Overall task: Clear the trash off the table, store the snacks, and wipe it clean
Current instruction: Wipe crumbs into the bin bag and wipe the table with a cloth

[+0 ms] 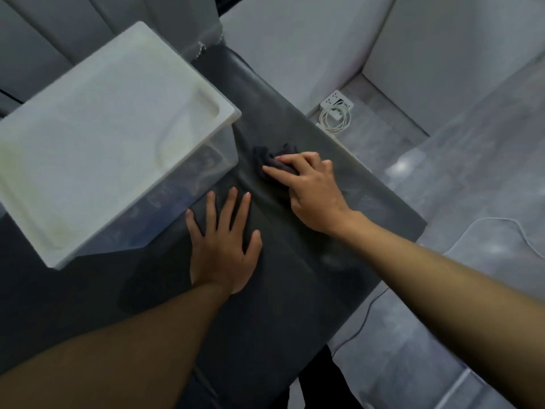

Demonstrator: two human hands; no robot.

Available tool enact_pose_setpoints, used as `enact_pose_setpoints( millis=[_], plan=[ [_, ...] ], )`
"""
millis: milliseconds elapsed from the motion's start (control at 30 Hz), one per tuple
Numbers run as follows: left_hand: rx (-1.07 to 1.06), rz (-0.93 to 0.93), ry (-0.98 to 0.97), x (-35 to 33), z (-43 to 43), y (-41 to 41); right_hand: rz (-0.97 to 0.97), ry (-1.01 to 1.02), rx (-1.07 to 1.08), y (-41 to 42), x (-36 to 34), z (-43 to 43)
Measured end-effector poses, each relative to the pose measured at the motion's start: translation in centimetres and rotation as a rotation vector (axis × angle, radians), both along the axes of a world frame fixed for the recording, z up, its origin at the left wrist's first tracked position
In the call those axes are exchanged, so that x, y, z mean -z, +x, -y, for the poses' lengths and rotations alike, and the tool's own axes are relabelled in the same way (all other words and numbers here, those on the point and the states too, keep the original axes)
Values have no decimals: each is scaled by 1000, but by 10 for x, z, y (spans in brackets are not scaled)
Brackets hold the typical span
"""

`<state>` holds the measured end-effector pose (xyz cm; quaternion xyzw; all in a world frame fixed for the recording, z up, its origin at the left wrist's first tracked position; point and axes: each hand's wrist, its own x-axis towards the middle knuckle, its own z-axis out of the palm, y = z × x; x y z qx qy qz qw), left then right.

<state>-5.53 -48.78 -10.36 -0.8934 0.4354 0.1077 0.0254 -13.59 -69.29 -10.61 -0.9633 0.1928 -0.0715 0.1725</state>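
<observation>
Seemingly mid-wipe in the head view, the right hand (312, 187) grips the bunched cloth (272, 156) on the table (295, 290) at 1 o'clock of the left hand (224, 246), which lies flat and empty; steady, overlapping strokes skirting the bin (103, 128) at 10 o'clock would likely clean best.

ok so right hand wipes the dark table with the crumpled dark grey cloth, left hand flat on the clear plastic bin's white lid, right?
No. Head view: left hand lies flat on the dark table beside the bin, not on its white lid. Right hand, cloth: correct.
</observation>
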Motion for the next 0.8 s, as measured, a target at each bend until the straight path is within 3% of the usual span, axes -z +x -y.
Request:
enact_pose_setpoints(
  millis=[100, 267, 333, 433, 500, 667, 800],
  plan=[
    [-17, 17, 13, 2, 1, 0, 7, -34, -31, -20, 1, 29],
    [-6, 5, -5, 3, -2, 2, 92, 38, 702, -38, 2, -11],
    [-4, -5, -19, 4, -2, 2, 69, 18, 658, -49, 2, -45],
    [15, 2, -11, 5, -3, 1, 17, -6, 267, -80, -1, -55],
    [33, 11, -6, 5, -4, -1, -31, -33, 149, -99, -4, -38],
    [50, -32, 46, 2, -7, -1, -102, 32, 623, -112, -13, -44],
    [56, -136, 130, -11, -5, 3, -288, 152, 551, -116, -29, -57]
  ],
)
